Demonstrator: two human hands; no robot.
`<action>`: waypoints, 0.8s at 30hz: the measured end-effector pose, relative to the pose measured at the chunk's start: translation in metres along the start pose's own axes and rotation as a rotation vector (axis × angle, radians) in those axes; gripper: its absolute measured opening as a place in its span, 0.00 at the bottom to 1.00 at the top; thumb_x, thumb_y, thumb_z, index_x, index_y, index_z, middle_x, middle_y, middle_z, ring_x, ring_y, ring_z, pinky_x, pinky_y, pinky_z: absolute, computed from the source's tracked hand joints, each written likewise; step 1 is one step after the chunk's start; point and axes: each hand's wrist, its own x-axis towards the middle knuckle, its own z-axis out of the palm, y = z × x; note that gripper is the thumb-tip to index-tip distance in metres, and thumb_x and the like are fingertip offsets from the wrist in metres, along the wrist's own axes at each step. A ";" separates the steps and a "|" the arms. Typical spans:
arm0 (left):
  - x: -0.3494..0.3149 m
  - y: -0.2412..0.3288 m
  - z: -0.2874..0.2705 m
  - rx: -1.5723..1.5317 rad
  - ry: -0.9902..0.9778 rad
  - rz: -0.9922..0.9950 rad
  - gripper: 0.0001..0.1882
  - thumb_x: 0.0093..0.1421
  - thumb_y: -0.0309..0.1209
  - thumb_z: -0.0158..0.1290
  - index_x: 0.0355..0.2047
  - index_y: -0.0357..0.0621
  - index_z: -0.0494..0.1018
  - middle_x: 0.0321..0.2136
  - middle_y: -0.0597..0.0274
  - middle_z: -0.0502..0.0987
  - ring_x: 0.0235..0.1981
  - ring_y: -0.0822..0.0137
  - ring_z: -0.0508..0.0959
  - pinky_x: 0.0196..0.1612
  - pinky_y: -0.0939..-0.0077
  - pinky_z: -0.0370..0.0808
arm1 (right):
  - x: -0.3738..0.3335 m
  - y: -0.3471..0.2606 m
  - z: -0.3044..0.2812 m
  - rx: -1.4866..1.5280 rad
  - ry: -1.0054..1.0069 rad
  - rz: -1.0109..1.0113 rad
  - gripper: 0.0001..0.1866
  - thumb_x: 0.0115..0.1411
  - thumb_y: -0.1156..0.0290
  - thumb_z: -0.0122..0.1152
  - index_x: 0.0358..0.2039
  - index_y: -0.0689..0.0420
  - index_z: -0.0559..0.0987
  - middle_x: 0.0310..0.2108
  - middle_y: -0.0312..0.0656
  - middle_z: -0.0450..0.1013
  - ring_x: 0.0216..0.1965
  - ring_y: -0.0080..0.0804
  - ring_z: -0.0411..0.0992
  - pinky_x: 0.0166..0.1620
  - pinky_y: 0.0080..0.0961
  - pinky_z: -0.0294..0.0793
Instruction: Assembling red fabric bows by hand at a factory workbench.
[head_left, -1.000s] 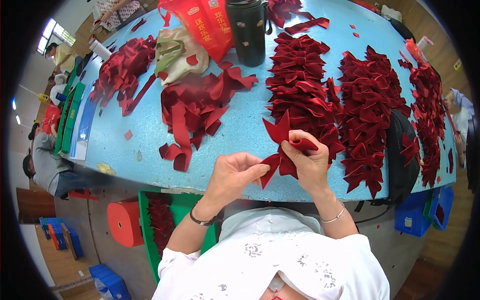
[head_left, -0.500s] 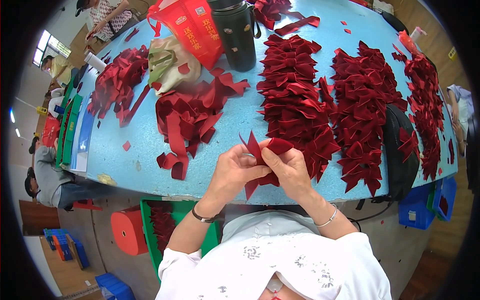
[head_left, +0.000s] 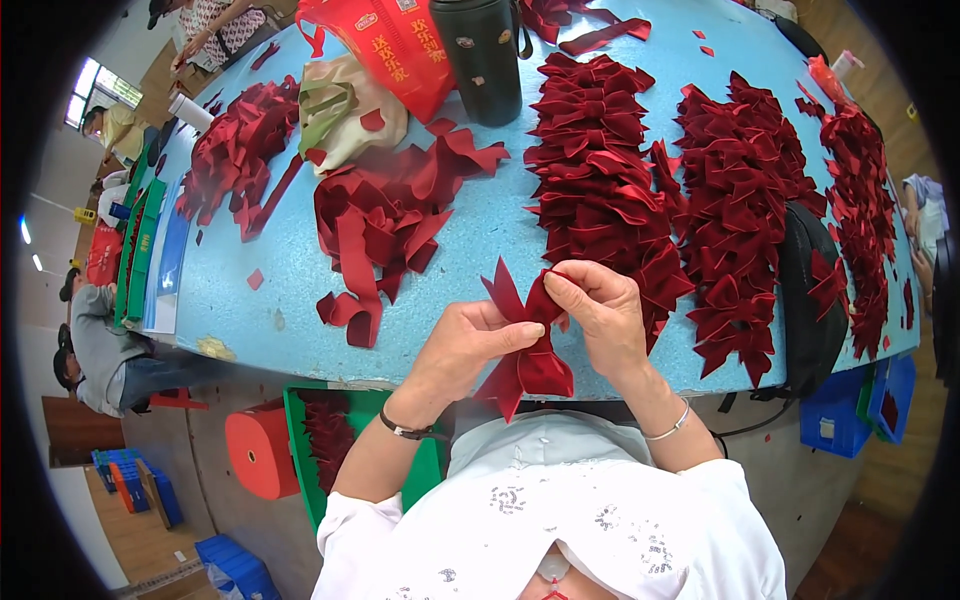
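Between my two hands, just over the table's near edge, is a dark red velvet bow with pointed tails to its left. My left hand pinches the bow's middle, thumb on top. With thumb and forefinger, my right hand grips the upper loop. Beyond my right hand lies a long overlapping row of finished-looking bows. Past my left hand, a heap of loose red velvet ribbon rests on the blue table.
More bow rows and a black bag lie to the right. A dark flask, red bag and cloth bag stand at the back. Below the table are a green crate and red roll. Several people work around.
My right hand has moved up and right, drawing the bow's upper loop out. The bow has turned and now shows both loops and its tails more plainly. My left hand keeps its pinch.
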 end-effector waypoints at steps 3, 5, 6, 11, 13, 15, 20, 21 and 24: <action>-0.001 -0.002 0.002 -0.011 -0.005 -0.001 0.11 0.54 0.29 0.64 0.29 0.31 0.78 0.28 0.60 0.80 0.30 0.75 0.76 0.36 0.81 0.73 | -0.001 0.000 0.002 -0.049 0.022 -0.002 0.07 0.62 0.70 0.61 0.35 0.62 0.81 0.24 0.32 0.75 0.23 0.15 0.69 0.25 0.15 0.68; -0.003 0.000 0.005 -0.026 -0.009 0.015 0.09 0.54 0.27 0.64 0.28 0.32 0.78 0.28 0.60 0.80 0.29 0.75 0.76 0.35 0.80 0.73 | -0.002 0.001 0.003 -0.093 0.016 -0.001 0.08 0.63 0.70 0.60 0.35 0.61 0.80 0.23 0.32 0.75 0.22 0.15 0.68 0.25 0.14 0.68; -0.005 0.003 0.007 -0.040 -0.011 0.034 0.07 0.54 0.26 0.64 0.26 0.33 0.78 0.27 0.60 0.80 0.28 0.75 0.77 0.34 0.80 0.74 | -0.002 0.004 0.003 -0.093 0.018 0.002 0.08 0.63 0.70 0.60 0.35 0.61 0.80 0.23 0.32 0.75 0.22 0.15 0.68 0.25 0.14 0.68; -0.007 -0.002 -0.001 -0.092 -0.012 0.036 0.05 0.54 0.24 0.63 0.26 0.34 0.79 0.27 0.58 0.81 0.28 0.73 0.77 0.35 0.78 0.75 | 0.003 0.014 -0.001 0.233 -0.063 0.215 0.09 0.64 0.69 0.58 0.39 0.62 0.79 0.23 0.32 0.74 0.22 0.17 0.69 0.25 0.15 0.69; -0.009 -0.002 -0.006 -0.105 0.007 0.025 0.06 0.54 0.25 0.63 0.28 0.34 0.79 0.29 0.58 0.81 0.30 0.73 0.78 0.37 0.78 0.75 | 0.004 0.011 -0.001 0.174 -0.077 0.192 0.10 0.64 0.69 0.57 0.41 0.63 0.78 0.23 0.33 0.74 0.23 0.19 0.71 0.27 0.17 0.70; -0.012 -0.001 -0.011 -0.127 0.038 0.001 0.10 0.55 0.27 0.63 0.34 0.32 0.79 0.32 0.58 0.81 0.33 0.72 0.79 0.41 0.76 0.75 | 0.004 0.004 -0.003 0.160 -0.096 0.164 0.11 0.64 0.70 0.57 0.43 0.63 0.77 0.25 0.35 0.75 0.25 0.20 0.72 0.27 0.18 0.71; -0.015 0.000 -0.009 -0.163 0.043 -0.028 0.11 0.55 0.27 0.62 0.36 0.32 0.79 0.33 0.58 0.81 0.34 0.72 0.79 0.42 0.75 0.76 | -0.002 0.001 -0.002 0.152 -0.168 0.110 0.13 0.62 0.72 0.57 0.46 0.64 0.75 0.30 0.40 0.77 0.29 0.24 0.75 0.30 0.21 0.73; -0.014 0.000 -0.008 -0.167 0.055 -0.028 0.09 0.55 0.25 0.62 0.34 0.33 0.78 0.32 0.58 0.81 0.32 0.72 0.79 0.40 0.75 0.76 | -0.003 0.002 -0.002 0.164 -0.190 0.112 0.14 0.62 0.73 0.57 0.47 0.65 0.75 0.31 0.41 0.77 0.30 0.25 0.75 0.31 0.22 0.74; -0.014 0.001 -0.006 -0.169 0.076 -0.030 0.05 0.54 0.23 0.62 0.30 0.34 0.78 0.30 0.57 0.81 0.30 0.71 0.79 0.37 0.76 0.77 | -0.003 0.003 0.001 0.221 -0.170 0.108 0.15 0.61 0.73 0.59 0.47 0.65 0.75 0.33 0.41 0.77 0.31 0.25 0.75 0.31 0.22 0.74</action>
